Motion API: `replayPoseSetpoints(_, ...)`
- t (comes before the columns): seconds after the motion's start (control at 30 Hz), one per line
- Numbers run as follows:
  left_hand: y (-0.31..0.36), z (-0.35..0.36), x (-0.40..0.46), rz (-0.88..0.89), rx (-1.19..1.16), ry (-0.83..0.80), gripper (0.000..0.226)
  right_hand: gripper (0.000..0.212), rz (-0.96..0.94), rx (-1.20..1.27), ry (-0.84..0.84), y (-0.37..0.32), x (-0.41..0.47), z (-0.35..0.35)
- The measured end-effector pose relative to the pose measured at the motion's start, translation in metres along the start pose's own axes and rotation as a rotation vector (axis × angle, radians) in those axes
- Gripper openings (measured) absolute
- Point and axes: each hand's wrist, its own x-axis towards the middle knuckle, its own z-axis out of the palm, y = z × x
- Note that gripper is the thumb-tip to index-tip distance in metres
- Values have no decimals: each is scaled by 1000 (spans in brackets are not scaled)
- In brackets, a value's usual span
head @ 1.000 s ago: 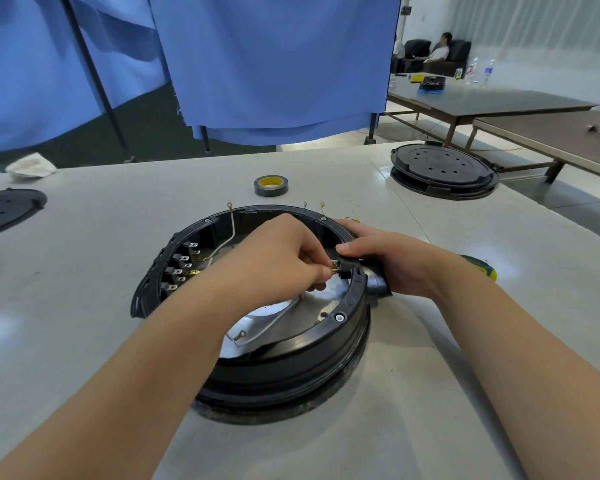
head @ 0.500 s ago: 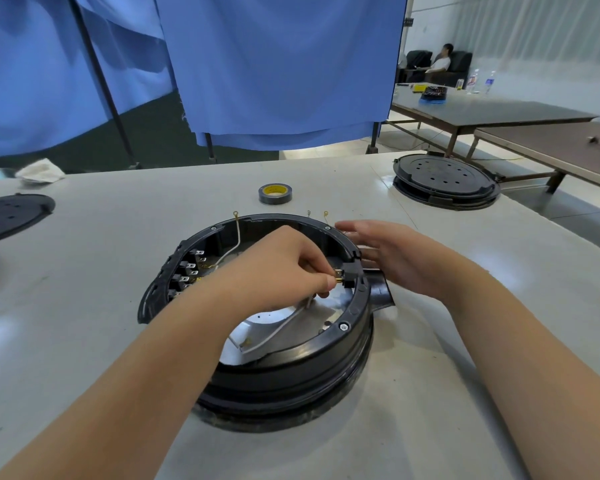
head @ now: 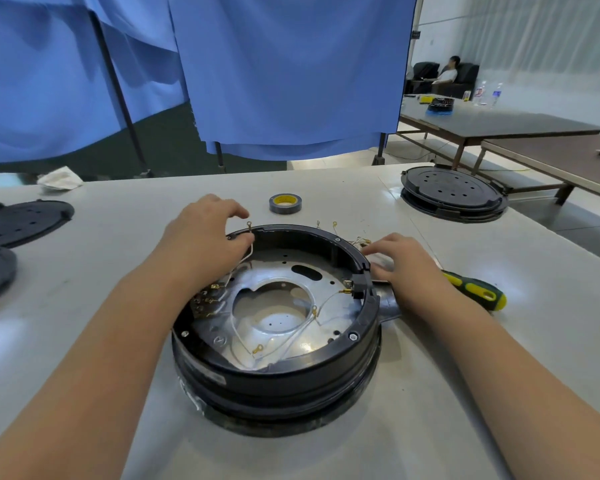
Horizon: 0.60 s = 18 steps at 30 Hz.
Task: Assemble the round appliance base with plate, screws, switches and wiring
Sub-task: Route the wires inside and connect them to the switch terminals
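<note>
The grey bench [head: 430,393] carries everything, and the round appliance base [head: 278,372] stands in the middle of it, directly in front of me, open side up. Inside it lies the silver plate [head: 281,268] with a big hole in its centre. My left hand [head: 205,237] is over the far left part of the rim, and my right hand [head: 402,261] lies on the bench just outside the right part of the rim.

The fingers of my left hand are loosely bent and spread. They are close to a white wire [head: 250,249] that stands up from the inside, its gold ring terminal above the rim, but I cannot tell if they already pinch it. My right hand is nearly flat, fingers stretched toward a small heap of loose wires [head: 360,242] on the bench, touching or almost touching it; it holds nothing that I can see.

I think the next step is still the wiring. The standing wire runs from the left terminals up and away from me, so the left hand is the nearer one for it.

I count one black switch block [head: 357,285] on the right inner wall, with one gold connector pushed on. On the rim I see four screws. One screwdriver [head: 475,289] lies behind my right wrist, and one tape roll [head: 285,203] beyond the base.
</note>
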Motion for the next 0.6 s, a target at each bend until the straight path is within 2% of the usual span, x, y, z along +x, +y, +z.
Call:
replayPoseSetpoints(0.1, -15, 3, 1, -96, 38, -135, 45, 28, 10, -87, -30, -3, -1, 0)
replayPoseSetpoints(0.23, -22, 7, 2, -99, 34, -181, 25, 17, 69, -201, -34, -5, 1, 0)
replayPoseSetpoints(0.33, -25, 6, 4, -84, 41, -180, 20, 15, 89, -158, -25, -6, 0, 1)
replayPoseSetpoints(0.37, -26, 5, 5, -88, 32, -189, 16, 15, 85, -129, -9, -7, -2, 1)
replayPoseSetpoints(0.43, -30, 2, 6, -107, 18, -218, 11, 29, 41, -98, -2, -9, -5, 1)
replayPoseSetpoints(0.5, -33, 0, 7, -124, 21, -236, 21, 35, -19, -123, -49, -11, -5, 1)
replayPoseSetpoints(0.6, -36, 1, 8, -122, 19, -224, 31, 27, -45, -205, -116, -14, -4, -1)
